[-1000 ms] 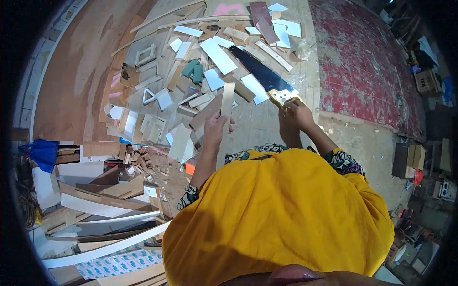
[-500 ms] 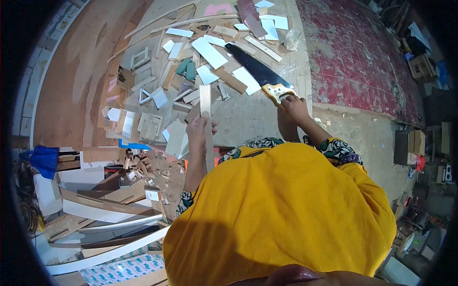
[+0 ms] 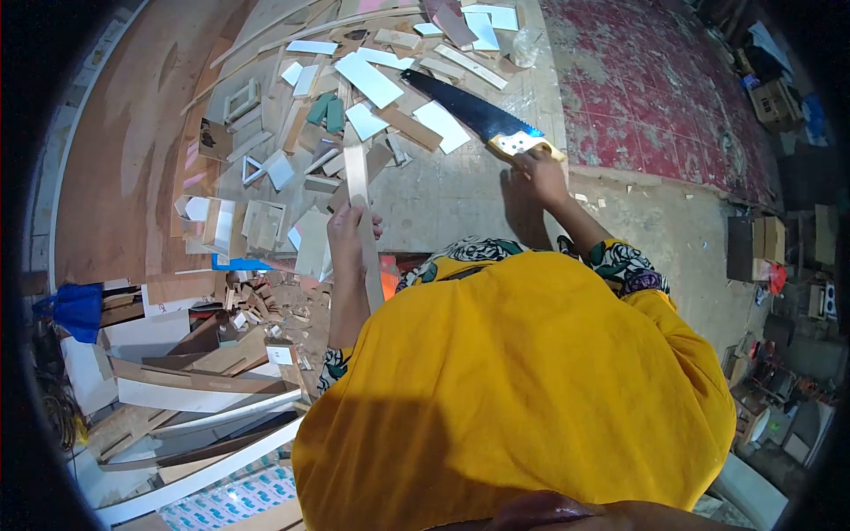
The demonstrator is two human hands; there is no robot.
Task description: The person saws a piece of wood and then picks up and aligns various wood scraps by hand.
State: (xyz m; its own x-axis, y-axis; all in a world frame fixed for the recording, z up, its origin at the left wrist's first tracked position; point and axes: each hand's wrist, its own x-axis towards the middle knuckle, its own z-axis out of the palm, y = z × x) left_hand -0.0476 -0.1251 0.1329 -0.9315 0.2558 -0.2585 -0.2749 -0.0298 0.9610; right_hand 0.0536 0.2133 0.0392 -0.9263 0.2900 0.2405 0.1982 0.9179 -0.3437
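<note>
My left hand [image 3: 351, 232] is closed around a narrow, pale wooden strip [image 3: 356, 173]. The strip points away from me, its lower end running back along my forearm. At the right side of the worktable, my right hand [image 3: 542, 180] has its fingers curled on the light-coloured handle of a hand saw [image 3: 465, 108]. The dark saw blade slants to the far left over the tabletop, near white offcuts [image 3: 441, 126]. Part of the grip is hidden by my fingers.
Several wood offcuts and two green blocks [image 3: 326, 112] are scattered over the worktable [image 3: 460, 199]. A large brown board [image 3: 115, 159] lies at left. Boards and curved strips [image 3: 204, 398] are heaped at lower left. Red worn flooring [image 3: 646, 97] and boxes [image 3: 757, 248] are at right.
The view has shifted slightly, so the table's contents appear further left and up. The saw's handle end has swung away from me and to the right with my right hand; my left hand keeps the strip.
</note>
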